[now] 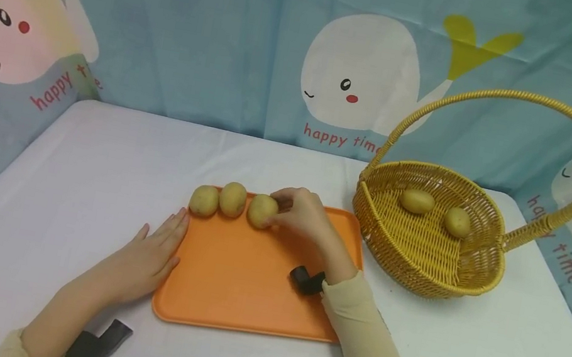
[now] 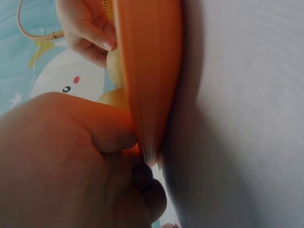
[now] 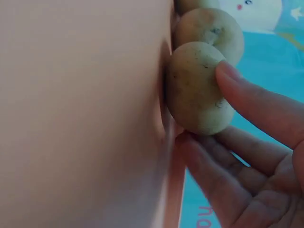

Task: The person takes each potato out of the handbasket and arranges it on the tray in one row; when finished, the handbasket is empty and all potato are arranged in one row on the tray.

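Three potatoes stand in a row along the far edge of an orange tray. My right hand holds the rightmost potato between thumb and fingers. In the right wrist view, the thumb presses on this potato while the fingers reach around its other side. The middle potato and the left potato sit close together at the far left corner. My left hand rests along the tray's left edge with its fingers extended; in the left wrist view it touches the tray's rim.
A wicker basket with a tall arched handle stands right of the tray, with two potatoes inside. White cloth covers the table. A blue printed curtain hangs behind. Black wrist-camera mounts sit at both wrists.
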`<state>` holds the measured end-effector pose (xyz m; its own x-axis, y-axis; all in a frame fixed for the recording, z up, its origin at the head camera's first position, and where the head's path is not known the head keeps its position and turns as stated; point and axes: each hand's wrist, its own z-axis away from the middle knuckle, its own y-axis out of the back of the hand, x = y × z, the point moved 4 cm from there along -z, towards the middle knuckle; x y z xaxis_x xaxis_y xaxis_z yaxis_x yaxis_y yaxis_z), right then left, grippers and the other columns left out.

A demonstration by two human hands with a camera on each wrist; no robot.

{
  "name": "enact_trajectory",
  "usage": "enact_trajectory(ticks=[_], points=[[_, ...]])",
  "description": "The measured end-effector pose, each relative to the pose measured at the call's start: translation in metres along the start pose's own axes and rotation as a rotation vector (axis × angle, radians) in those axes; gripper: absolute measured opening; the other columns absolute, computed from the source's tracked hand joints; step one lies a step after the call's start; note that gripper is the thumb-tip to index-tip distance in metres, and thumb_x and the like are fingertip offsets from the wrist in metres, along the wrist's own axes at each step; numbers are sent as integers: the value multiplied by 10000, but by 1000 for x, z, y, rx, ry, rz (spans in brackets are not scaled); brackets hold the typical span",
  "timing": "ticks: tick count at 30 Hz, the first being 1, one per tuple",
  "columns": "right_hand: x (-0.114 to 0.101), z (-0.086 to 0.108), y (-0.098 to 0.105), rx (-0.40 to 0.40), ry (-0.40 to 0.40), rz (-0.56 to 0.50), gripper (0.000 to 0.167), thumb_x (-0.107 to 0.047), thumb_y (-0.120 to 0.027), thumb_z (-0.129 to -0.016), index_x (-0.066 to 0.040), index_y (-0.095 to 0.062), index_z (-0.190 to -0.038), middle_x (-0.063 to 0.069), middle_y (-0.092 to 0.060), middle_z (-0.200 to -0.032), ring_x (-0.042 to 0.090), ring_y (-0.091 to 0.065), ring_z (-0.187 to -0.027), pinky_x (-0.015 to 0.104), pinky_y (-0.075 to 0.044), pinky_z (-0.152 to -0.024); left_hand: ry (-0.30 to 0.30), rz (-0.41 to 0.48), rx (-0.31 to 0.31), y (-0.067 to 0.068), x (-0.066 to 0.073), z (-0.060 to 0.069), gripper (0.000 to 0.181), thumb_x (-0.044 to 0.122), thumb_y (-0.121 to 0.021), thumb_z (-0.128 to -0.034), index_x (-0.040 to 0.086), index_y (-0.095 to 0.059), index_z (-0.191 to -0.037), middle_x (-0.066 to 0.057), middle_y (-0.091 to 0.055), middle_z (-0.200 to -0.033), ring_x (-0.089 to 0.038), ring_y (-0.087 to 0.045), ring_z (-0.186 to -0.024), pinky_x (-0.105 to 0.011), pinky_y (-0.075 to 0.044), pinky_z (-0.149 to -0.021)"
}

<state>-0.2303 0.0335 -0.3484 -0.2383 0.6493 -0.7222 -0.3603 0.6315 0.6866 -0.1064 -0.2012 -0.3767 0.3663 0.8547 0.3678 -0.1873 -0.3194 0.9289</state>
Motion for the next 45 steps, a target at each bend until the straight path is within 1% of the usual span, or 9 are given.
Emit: enact_trajectory(ticks=[7,17,20,23,27,31,36,40,45], points=[[2,4,7,61,-52,-31,275,-145,-835,-705,-50,-748,-947,28,-728,-845,124,-670,-804,250,-504,-747,-9,4,-2,1,1,0,618,164,-482,-967,-99,-205,-1452,-257,-158,-1524,-398,-192,-1388,-681,-169,-1017],[4,1,2,83,-111,-115,246,-140,-829,-714,-35,-751,-922,37,-725,-794,85,-650,-621,210,-503,-600,-1,17,-10,1,1,0,617,158,-483,-967,-101,-202,-1452,-258,-155,-1524,-399,-183,-1390,-674,-161,-1025],[5,0,2,75,-115,-124,251,-143,-824,-721,-35,-748,-935,38,-726,-808,87,-650,-628,209,-496,-603,1,17,-11,1,0,0,623,160,-488,-965,-102,-201,-1452,-260,-155,-1523,-401,-183,-1389,-676,-159,-1024],[7,0,1,46,-114,-154,273,-135,-817,-727,-30,-740,-968,45,-727,-850,92,-653,-694,205,-490,-640,1,14,-10,1,0,0,626,160,-491,-964,-102,-200,-1452,-262,-158,-1522,-401,-186,-1388,-679,-161,-1021],[10,-1,-1,-1,-105,-231,323,-100,-808,-729,-12,-719,-1026,76,-723,-906,107,-653,-778,201,-490,-676,0,12,-12,1,0,0,624,156,-489,-964,-99,-197,-1454,-260,-158,-1523,-397,-184,-1390,-678,-161,-1022],[11,-2,-2,-16,-87,-273,329,-64,-791,-740,17,-705,-1046,111,-719,-913,114,-659,-768,207,-502,-667,-3,10,-12,1,0,0,627,154,-486,-963,-99,-193,-1455,-259,-151,-1525,-396,-180,-1392,-677,-158,-1023],[8,-3,0,-20,-75,-260,307,-43,-767,-763,46,-696,-1049,134,-717,-913,106,-658,-736,208,-508,-654,0,12,-9,3,0,-1,624,153,-484,-964,-101,-193,-1454,-262,-151,-1524,-400,-179,-1391,-678,-156,-1023],[6,-4,0,-4,-87,-245,301,-52,-763,-775,48,-695,-1050,140,-716,-920,129,-666,-770,199,-503,-656,-3,10,-1,5,1,-2,620,151,-488,-965,-102,-200,-1452,-264,-157,-1522,-404,-186,-1388,-679,-160,-1021],[10,0,-4,33,-116,-233,314,-88,-769,-781,36,-694,-1060,131,-716,-929,161,-670,-830,203,-503,-674,-4,14,-14,0,1,-1,622,158,-484,-967,-101,-196,-1453,-261,-152,-1524,-406,-180,-1389,-679,-154,-1023]])
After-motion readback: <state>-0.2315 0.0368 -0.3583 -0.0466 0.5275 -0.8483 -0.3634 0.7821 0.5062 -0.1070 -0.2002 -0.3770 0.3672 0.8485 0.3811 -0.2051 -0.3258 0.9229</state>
